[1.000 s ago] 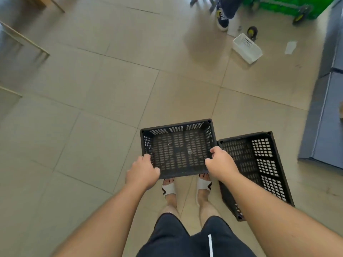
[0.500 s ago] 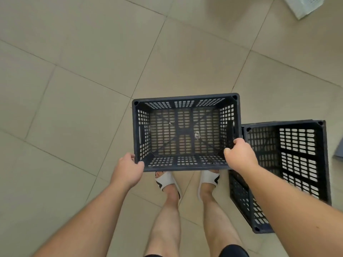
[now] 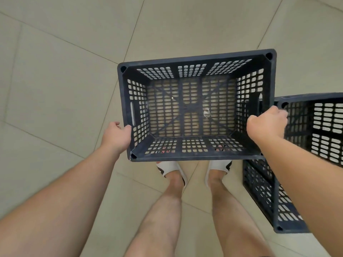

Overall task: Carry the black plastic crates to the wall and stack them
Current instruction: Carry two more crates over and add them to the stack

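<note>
A black slotted plastic crate (image 3: 194,60) hangs level above the floor in front of my legs, its open top facing me. My left hand (image 3: 116,136) grips its left wall near the front corner. My right hand (image 3: 266,125) is closed over its right rim. The crate is empty apart from a small scrap on its floor. A second black crate (image 3: 326,130) rests on the floor to the right, partly behind my right forearm.
Beige floor tiles (image 3: 61,86) spread out to the left and ahead. My feet in white slippers (image 3: 170,168) stand just under the held crate's near edge. The second crate sits close beside my right foot.
The crate has come up higher and closer to the camera. My view has tilted further down, so the white basket and furniture at the far side have left the frame.
</note>
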`<state>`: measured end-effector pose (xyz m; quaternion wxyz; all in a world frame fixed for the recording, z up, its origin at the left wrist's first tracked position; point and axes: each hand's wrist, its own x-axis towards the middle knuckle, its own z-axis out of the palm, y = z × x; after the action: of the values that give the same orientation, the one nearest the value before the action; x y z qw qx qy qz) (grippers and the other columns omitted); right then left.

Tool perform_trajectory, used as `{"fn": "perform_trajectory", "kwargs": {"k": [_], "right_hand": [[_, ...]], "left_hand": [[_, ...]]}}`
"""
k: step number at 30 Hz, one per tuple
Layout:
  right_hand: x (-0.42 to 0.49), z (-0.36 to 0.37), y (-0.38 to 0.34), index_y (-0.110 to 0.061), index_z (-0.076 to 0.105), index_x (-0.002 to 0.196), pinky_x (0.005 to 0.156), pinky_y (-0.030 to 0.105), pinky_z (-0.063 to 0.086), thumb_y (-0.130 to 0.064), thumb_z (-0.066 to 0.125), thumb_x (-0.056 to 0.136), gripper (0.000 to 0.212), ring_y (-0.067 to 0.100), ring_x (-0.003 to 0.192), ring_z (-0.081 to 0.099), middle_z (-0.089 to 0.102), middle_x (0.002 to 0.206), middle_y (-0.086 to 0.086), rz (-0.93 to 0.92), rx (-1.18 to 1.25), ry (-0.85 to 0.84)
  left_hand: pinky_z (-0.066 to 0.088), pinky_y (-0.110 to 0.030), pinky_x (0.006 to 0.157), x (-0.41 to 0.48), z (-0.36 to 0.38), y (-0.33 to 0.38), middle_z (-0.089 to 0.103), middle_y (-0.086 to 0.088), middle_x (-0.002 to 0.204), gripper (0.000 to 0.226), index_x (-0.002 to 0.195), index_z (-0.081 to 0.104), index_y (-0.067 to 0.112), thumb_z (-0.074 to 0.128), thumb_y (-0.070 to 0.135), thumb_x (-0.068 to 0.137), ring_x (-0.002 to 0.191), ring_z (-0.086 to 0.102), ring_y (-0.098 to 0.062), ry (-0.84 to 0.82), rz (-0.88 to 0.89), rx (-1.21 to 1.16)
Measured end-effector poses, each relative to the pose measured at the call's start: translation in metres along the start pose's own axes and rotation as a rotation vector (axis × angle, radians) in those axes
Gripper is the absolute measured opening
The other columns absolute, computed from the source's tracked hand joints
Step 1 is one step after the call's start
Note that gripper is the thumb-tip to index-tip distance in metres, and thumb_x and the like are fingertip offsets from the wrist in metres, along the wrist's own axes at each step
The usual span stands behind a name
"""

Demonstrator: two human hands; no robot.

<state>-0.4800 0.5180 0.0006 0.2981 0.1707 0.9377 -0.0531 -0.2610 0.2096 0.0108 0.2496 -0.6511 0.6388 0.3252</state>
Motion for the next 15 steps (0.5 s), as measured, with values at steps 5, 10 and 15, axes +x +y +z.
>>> {"fn": "perform_trajectory", "kwargs": {"k": [5, 10, 15], "right_hand": [[0.014, 0.012, 0.004, 0.000, 0.038, 0.145, 0.109, 0.048, 0.039, -0.014, 0.054, 0.094, 0.055, 0.036, 0.138, 0.035, 0.036, 0.149, 0.020, -0.010, 0.035, 0.106], [0.021, 0.020, -0.001, -0.002, 0.038, 0.145, 0.106, 0.046, 0.043, -0.014, 0.058, 0.094, 0.056, 0.035, 0.137, 0.041, 0.040, 0.149, 0.018, 0.066, 0.110, 0.124], [0.026, 0.024, -0.003, -0.009, 0.037, 0.139, 0.089, 0.044, 0.050, -0.015, 0.057, 0.095, 0.049, 0.036, 0.120, 0.057, 0.056, 0.135, 0.015, 0.113, 0.237, 0.026]], "left_hand": [[0.048, -0.042, 0.101, 0.026, 0.012, 0.012, 0.059, -0.001, 0.142, 0.056, 0.149, 0.045, 0.020, 0.056, 0.036, 0.097, 0.123, 0.059, -0.028, 0.009, -0.003, -0.100], [0.054, -0.037, 0.078, 0.047, 0.024, 0.019, 0.071, -0.006, 0.114, 0.035, 0.127, 0.062, 0.018, 0.052, 0.028, 0.096, 0.097, 0.068, -0.029, -0.051, -0.062, -0.207], [0.048, -0.030, 0.066, 0.059, 0.022, 0.012, 0.067, -0.006, 0.105, 0.016, 0.105, 0.061, 0.017, 0.050, 0.017, 0.094, 0.082, 0.061, -0.021, -0.029, -0.094, -0.265]]}}
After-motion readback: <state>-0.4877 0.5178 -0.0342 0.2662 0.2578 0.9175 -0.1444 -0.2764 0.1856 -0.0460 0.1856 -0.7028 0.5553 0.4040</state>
